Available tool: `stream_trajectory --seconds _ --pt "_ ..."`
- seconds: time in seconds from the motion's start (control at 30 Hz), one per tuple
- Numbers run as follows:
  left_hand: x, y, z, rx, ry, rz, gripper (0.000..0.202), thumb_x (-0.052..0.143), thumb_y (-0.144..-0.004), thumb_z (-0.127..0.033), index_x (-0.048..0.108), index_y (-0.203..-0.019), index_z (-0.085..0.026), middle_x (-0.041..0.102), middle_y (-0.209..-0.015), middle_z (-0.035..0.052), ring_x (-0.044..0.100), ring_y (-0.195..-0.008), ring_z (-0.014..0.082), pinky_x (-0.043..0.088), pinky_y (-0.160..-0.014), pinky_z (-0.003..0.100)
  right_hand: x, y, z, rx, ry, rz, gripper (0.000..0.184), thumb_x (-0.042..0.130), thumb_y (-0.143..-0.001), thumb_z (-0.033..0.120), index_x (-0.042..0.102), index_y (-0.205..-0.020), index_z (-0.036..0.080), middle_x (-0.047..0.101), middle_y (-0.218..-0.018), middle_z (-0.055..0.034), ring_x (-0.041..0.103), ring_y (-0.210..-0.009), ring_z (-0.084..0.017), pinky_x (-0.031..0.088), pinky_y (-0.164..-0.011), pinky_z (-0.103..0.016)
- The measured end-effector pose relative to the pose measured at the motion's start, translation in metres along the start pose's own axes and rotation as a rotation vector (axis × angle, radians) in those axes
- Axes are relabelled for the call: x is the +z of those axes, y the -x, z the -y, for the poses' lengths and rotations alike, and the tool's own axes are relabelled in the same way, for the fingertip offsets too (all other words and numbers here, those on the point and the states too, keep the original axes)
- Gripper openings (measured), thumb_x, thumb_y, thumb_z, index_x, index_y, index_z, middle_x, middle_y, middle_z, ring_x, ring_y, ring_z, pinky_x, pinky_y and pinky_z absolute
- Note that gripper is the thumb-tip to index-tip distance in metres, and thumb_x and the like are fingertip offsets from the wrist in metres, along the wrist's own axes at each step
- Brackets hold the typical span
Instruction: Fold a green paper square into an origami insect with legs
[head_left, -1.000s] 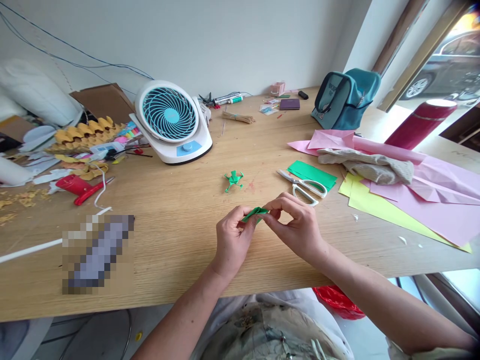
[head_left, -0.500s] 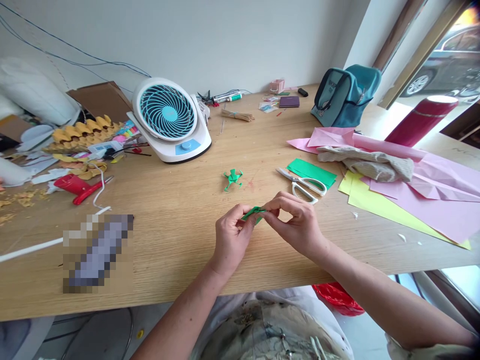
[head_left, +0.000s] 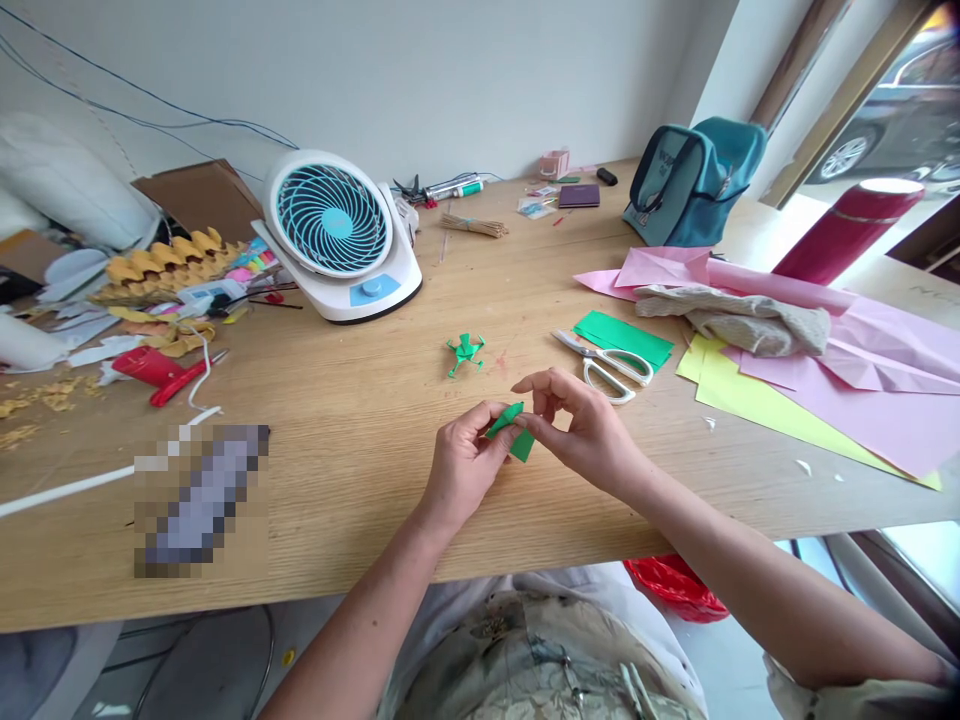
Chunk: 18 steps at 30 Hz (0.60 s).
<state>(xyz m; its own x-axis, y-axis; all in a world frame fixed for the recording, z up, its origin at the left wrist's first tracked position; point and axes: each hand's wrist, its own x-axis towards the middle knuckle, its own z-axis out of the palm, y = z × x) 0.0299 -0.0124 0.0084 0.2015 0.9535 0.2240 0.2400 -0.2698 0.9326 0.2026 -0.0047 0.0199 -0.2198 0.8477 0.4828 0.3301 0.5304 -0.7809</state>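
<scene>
A small piece of folded green paper [head_left: 523, 446] is pinched between the thumb and fingers of my left hand [head_left: 469, 455]. It is held just above the table, one flap pointing down. From the right, the thumb of my right hand [head_left: 589, 430] presses on the paper; that hand's index finger is lifted off and its other fingers curl behind, partly hidden. Beyond my hands a finished-looking green paper frog [head_left: 466, 353] rests on the wood. Scissors with white handles [head_left: 611, 368] lie open-bladed or nearly so beside flat green paper strips [head_left: 624, 338].
A white fan [head_left: 341, 235] stands back left, near a red glue gun [head_left: 161, 375]. At right are pink paper [head_left: 862, 410], yellow paper [head_left: 787, 425], a grey glove [head_left: 739, 318], a teal bag [head_left: 686, 190] and a red thermos [head_left: 847, 235]. A blurred-out object [head_left: 206, 500] lies front left.
The green paper has turned, showing more of its flap below my fingers. My right index finger has lifted away from it, while my left hand keeps its pinch.
</scene>
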Motion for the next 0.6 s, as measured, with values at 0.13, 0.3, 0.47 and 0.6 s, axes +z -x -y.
stream_trajectory --seconds 0.13,0.3,0.47,0.6 --pt "-0.002 -0.001 0.004 -0.022 0.031 0.056 0.020 0.066 -0.086 -0.037 0.068 -0.086 -0.017 0.056 -0.069 -0.0015 0.049 -0.059 0.0088 0.045 -0.051 0.017 -0.003 -0.003 -0.003 0.087 -0.083 0.090 0.007 0.068 -0.087 0.025 0.067 -0.090 0.019 0.056 -0.079 0.0004 0.052 -0.067 -0.010 0.043 -0.061 -0.025" --pt "-0.005 -0.003 0.007 -0.081 0.070 0.086 0.029 0.068 -0.084 -0.044 0.066 -0.079 -0.015 0.051 -0.066 -0.0019 0.046 -0.058 0.0088 0.040 -0.050 0.018 0.001 -0.003 -0.010 0.169 -0.202 0.094 0.014 0.071 -0.085 0.030 0.064 -0.082 0.018 0.060 -0.078 -0.0001 0.054 -0.065 -0.011 0.046 -0.062 -0.027" --pt "-0.006 -0.003 0.008 -0.118 0.081 0.073 0.036 0.070 -0.082 -0.049 0.062 -0.071 -0.016 0.047 -0.059 -0.0038 0.042 -0.053 0.0077 0.035 -0.048 0.019 0.005 -0.002 -0.018 0.263 -0.339 0.102 0.025 0.074 -0.082 0.041 0.064 -0.081 0.018 0.065 -0.075 -0.0019 0.059 -0.066 -0.014 0.049 -0.060 -0.029" --pt "-0.003 -0.001 0.006 -0.108 -0.007 -0.014 0.037 0.071 -0.081 -0.048 0.060 -0.067 -0.016 0.044 -0.055 -0.0054 0.039 -0.050 0.0068 0.031 -0.047 0.019 0.004 -0.002 -0.012 0.192 -0.156 0.006 0.020 0.076 -0.080 0.034 0.067 -0.076 0.018 0.063 -0.074 -0.0016 0.059 -0.065 -0.014 0.048 -0.060 -0.028"
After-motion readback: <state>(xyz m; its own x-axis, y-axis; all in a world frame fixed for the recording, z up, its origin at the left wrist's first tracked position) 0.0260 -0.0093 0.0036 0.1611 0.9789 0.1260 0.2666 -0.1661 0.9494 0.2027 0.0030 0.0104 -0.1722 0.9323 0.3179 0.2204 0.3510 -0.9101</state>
